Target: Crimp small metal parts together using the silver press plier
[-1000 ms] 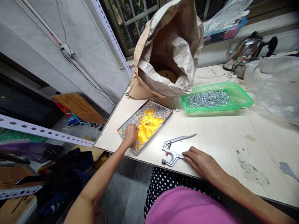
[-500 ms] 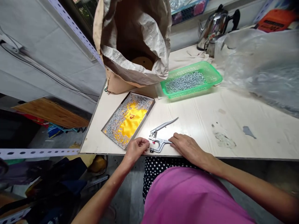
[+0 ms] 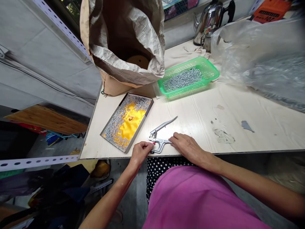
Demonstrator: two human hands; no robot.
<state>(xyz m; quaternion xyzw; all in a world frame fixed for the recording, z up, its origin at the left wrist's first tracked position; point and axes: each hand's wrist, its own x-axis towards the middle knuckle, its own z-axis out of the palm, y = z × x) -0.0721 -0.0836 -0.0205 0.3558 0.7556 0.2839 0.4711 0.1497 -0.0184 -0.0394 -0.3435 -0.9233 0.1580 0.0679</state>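
Snap-fastener pliers [image 3: 161, 143] lie near the table's front edge, their silver handles spread apart and a spring and a red tip showing at the jaw. My right hand [image 3: 188, 147] has its fingers closed on the end of the lower handle. At the jaw, my left hand [image 3: 141, 153] pinches with thumb and forefinger; whatever is between them is too small to make out. Just left of the pliers is a shallow tray [image 3: 136, 137] with a yellow bottom and many small silver metal pieces.
A green plastic basket [image 3: 190, 90] of similar silver pieces stands farther back. Behind the tray rises a large open paper sack [image 3: 111, 84]. A kettle [image 3: 209, 24] and a clear plastic bag [image 3: 259, 54] occupy the back right. A grey scrap [image 3: 247, 126] lies on the right.
My left hand has moved to the right, bringing its fingertips up to the pliers' jaw. My right hand keeps its hold on the handle. The whole view has shifted slightly.
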